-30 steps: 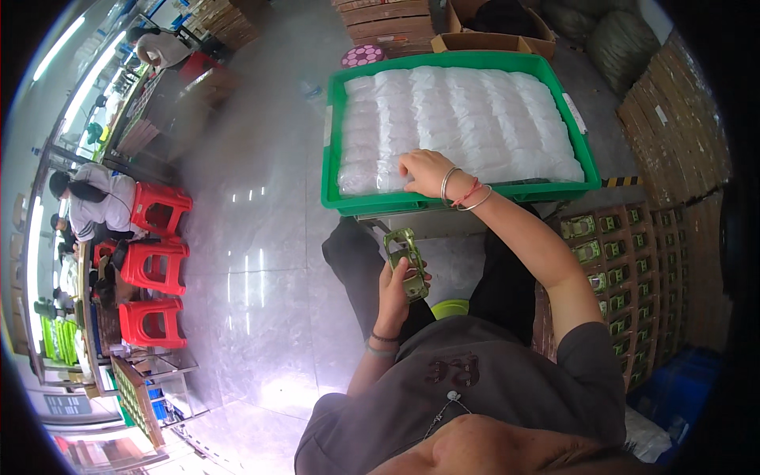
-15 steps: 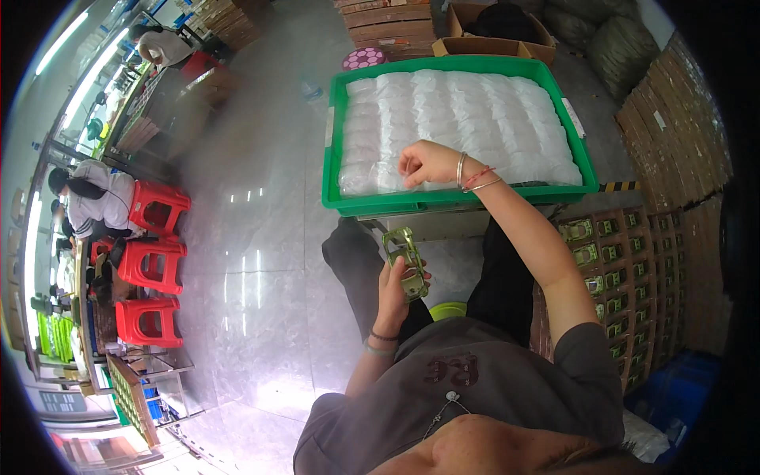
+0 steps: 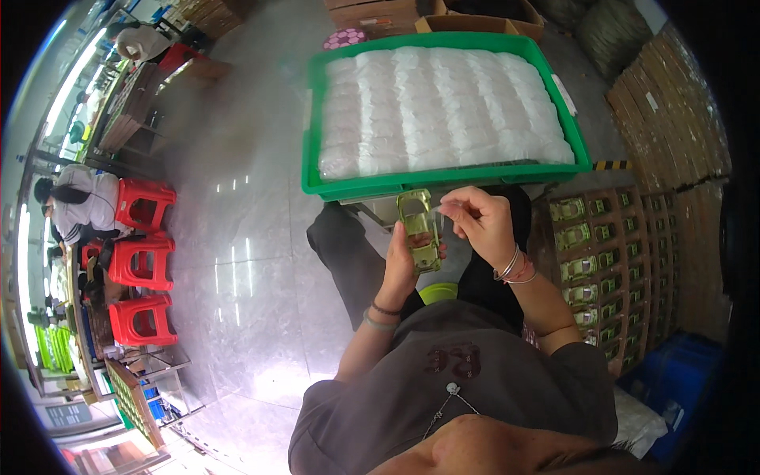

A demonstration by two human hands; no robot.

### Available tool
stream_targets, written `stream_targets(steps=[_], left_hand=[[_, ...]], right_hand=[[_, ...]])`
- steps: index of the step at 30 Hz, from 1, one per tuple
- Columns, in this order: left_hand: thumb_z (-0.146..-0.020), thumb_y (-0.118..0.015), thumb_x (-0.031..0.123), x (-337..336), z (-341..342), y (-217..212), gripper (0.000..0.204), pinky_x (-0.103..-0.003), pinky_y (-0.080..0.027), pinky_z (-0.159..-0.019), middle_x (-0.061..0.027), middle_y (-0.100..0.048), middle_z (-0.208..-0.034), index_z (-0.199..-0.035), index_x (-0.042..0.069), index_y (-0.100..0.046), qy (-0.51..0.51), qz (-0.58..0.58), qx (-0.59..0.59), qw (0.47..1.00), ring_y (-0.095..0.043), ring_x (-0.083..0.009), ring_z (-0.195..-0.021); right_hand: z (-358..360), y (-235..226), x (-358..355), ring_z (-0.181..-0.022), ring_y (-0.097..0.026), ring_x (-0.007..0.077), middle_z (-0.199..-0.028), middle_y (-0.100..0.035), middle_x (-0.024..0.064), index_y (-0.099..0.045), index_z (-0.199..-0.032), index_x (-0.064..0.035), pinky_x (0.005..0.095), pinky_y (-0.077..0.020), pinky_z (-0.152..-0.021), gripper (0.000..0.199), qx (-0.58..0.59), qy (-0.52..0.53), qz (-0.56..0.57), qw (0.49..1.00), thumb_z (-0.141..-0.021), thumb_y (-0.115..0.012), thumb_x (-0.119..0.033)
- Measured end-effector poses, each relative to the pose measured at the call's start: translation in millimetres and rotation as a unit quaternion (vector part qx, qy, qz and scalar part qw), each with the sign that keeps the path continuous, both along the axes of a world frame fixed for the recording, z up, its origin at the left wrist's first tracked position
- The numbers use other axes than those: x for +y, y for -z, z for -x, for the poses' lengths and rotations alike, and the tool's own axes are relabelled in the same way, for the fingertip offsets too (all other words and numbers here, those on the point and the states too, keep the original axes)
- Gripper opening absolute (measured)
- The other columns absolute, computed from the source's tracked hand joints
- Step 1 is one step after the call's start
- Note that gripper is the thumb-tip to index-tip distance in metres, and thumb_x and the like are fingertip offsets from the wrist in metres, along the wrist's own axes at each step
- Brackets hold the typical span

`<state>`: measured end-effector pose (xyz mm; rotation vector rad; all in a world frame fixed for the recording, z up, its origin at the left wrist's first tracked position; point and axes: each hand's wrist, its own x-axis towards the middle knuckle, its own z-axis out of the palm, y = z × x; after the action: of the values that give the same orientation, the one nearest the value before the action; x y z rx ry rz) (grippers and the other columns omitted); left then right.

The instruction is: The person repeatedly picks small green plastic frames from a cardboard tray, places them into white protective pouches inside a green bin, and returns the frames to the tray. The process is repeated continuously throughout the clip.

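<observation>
My left hand is closed around a green plastic toy car shell, held upright in front of my lap with its openings showing. Just to the right of the shell, my right hand pinches a small clear piece between thumb and fingertips. That piece is too thin and pale to name more exactly. Beyond both hands stands a green tray, where rows of white, soft-looking plastic bags lie packed.
At my right stand brown divided trays with several more green shells in them, beside stacked cardboard. Red stools and seated people are at the far left. A blue bin sits at the lower right.
My right hand has come back from the tray's near edge to beside the shell, now with a clear piece visible at its fingertips. My left hand still holds the shell, slightly further right.
</observation>
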<state>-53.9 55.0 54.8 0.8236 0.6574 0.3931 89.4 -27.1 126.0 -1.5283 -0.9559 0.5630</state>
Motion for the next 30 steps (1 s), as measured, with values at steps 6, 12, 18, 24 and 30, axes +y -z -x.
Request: stream_targets(steps=[6, 12, 18, 24, 30], left_hand=[[-0.098, -0.022, 0.055, -10, -13, 8, 0.065, -0.037, -0.056, -0.067, -0.0175, -0.062, -0.101, -0.118, -0.001, -0.049, 0.052, 0.043, -0.032, 0.997, -0.066, -0.0260, -0.081], [-0.100, -0.017, 0.050, -15, -13, -4, 0.062, -0.034, -0.057, -0.066, -0.0175, -0.064, -0.095, -0.118, 0.000, -0.048, 0.040, -0.020, 0.005, 0.999, -0.067, -0.0242, -0.077], [-0.100, -0.016, 0.049, -21, -14, -9, 0.059, -0.032, -0.057, -0.064, -0.0168, -0.064, -0.091, -0.119, 0.002, -0.045, 0.019, -0.073, 0.008, 0.997, -0.067, -0.0225, -0.075], [-0.100, -0.020, 0.048, -21, -13, -5, 0.055, -0.032, -0.057, -0.061, -0.0137, -0.060, -0.093, -0.118, 0.002, -0.045, 0.018, -0.045, 0.015, 0.999, -0.066, -0.0211, -0.073], [-0.101, -0.029, 0.038, -22, -12, -7, 0.042, -0.032, -0.056, -0.059, -0.0113, -0.058, -0.091, -0.117, 0.002, -0.045, 0.023, -0.077, 0.020, 0.997, -0.063, -0.0190, -0.072]], right_hand=[[2, 10, -1, -0.064, -0.056, 0.0169, -0.076, -0.061, 0.0054, -0.068, -0.089, -0.0043, 0.0269, -0.0451, -0.057, 0.012, -0.184, 0.093, -0.126, 0.970, -0.078, -0.071, -0.005], [-5, 21, -2, -0.085, -0.057, 0.0229, -0.079, -0.062, 0.0032, -0.069, -0.090, -0.0082, 0.0339, -0.0470, -0.073, 0.016, -0.379, 0.053, -0.093, 0.919, -0.074, -0.072, -0.011], [-8, 33, 1, -0.098, -0.055, 0.0242, -0.081, -0.065, 0.0027, -0.070, -0.093, -0.0095, 0.0368, -0.0421, -0.086, 0.017, -0.386, 0.000, -0.065, 0.920, -0.077, -0.070, -0.016], [-16, 40, 3, -0.102, -0.053, 0.0245, -0.083, -0.065, 0.0048, -0.069, -0.093, -0.0091, 0.0385, -0.0415, -0.088, 0.017, -0.287, -0.027, -0.012, 0.958, -0.078, -0.068, -0.016], [3, 50, 4, -0.103, -0.053, 0.0260, -0.109, -0.057, 0.0087, -0.066, -0.091, -0.0073, 0.0396, -0.0430, -0.087, 0.017, -0.433, 0.076, -0.029, 0.898, -0.074, -0.065, -0.010]])
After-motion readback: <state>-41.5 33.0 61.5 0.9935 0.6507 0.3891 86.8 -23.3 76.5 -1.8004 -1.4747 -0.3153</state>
